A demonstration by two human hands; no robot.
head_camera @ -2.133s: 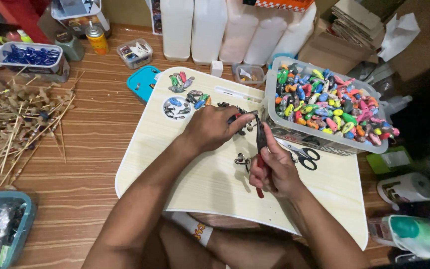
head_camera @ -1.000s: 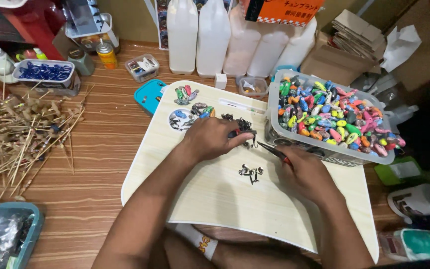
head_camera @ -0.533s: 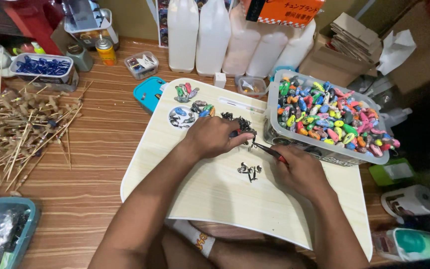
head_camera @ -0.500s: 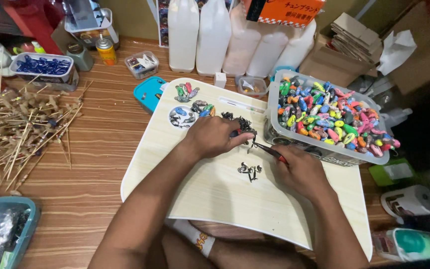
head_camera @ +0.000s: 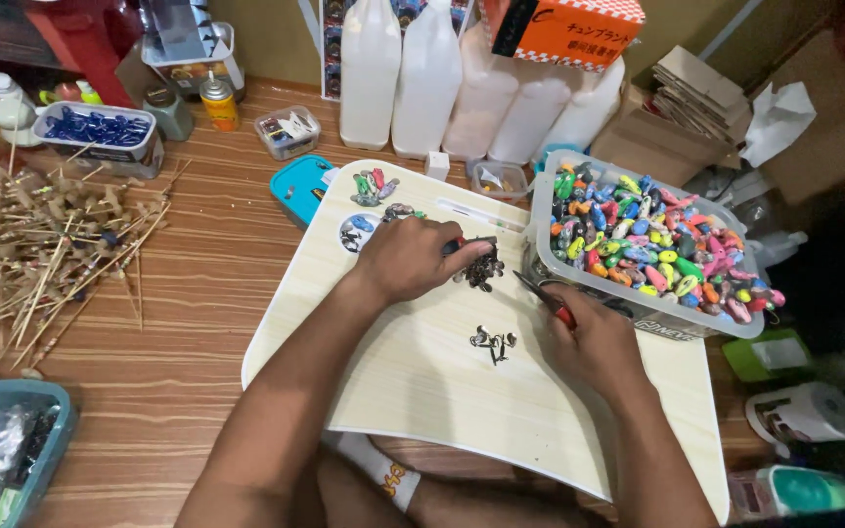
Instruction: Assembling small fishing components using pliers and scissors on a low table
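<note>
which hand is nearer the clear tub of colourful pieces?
Right. The right hand holds red-handled pliers just in front of the clear tub, nearly at its near wall. The left hand sits further left on the board, over a dark metal cluster.

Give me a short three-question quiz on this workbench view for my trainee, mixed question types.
1. True or false: the left hand rests on the small pile of dark metal hooks at the far side of the pale wooden lap board.
2. Multiple choice: what does the right hand have in its grip? A) a paintbrush B) red-handled pliers C) a bamboo stick
3. Fill in: the clear plastic tub of multicoloured fishing lures sits on the person's ____ side.

Key: 1 true; 2 B; 3 right. A second, smaller cluster of dark hooks lies apart on the board, between the two hands.
</note>
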